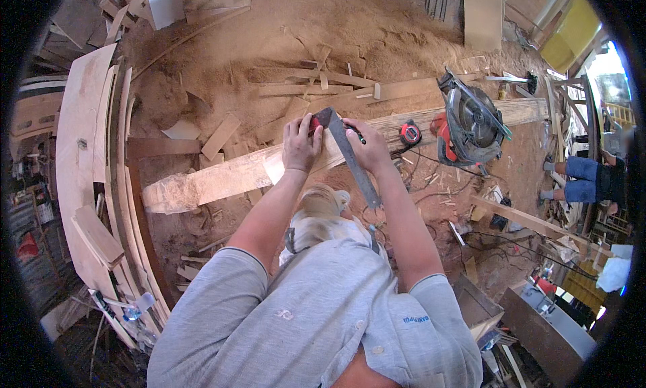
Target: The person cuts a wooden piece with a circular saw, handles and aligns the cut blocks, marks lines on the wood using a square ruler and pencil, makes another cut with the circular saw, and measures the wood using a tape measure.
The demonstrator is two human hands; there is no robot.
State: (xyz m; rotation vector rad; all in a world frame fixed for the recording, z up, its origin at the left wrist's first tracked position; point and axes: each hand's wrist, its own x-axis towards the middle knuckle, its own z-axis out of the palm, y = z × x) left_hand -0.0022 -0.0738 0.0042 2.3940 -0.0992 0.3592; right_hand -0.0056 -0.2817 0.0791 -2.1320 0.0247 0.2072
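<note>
A long rough timber beam lies crosswise in front of me. My left hand is closed on the red and dark stock of a try square, pressing it against the beam. The square's grey metal blade slants across the beam, with its tip toward my body. My right hand pinches a dark green pencil beside the blade. A red and black tape measure rests on the beam to the right of that hand. Farther right, a circular saw with a red body sits on the beam.
Wood offcuts and sawdust cover the ground beyond the beam. Tall boards stand at the left. Black cords trail over the ground near the saw. Another person in blue shorts stands at the far right.
</note>
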